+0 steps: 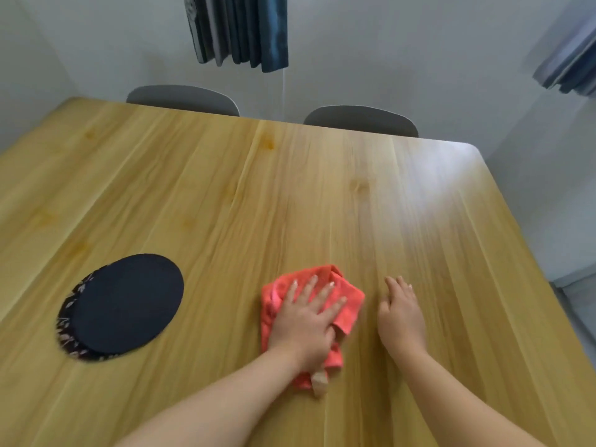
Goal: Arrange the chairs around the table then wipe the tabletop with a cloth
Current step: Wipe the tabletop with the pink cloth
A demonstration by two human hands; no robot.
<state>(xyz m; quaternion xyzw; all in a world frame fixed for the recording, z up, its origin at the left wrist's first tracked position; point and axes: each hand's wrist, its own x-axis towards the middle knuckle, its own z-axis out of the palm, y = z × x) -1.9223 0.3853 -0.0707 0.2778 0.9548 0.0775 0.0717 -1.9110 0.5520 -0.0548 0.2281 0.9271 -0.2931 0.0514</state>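
Cloth [350, 303], coral-pink and bunched, lies on the wooden counter [290, 188] a little to the right of the dark round mat [122, 304]. The left hand [306, 317] pins it there with fingers [307, 292] spread wide and flat on top, while the right hand [401, 312] rests on bare wood further right of the mat, fingers relaxed and holding nothing. My worry is that a sweep leftward runs into the mat and shoves it along, or that the patch under the mat goes unwiped. The loose tail by the wrist could also fold under and slip from the palm.
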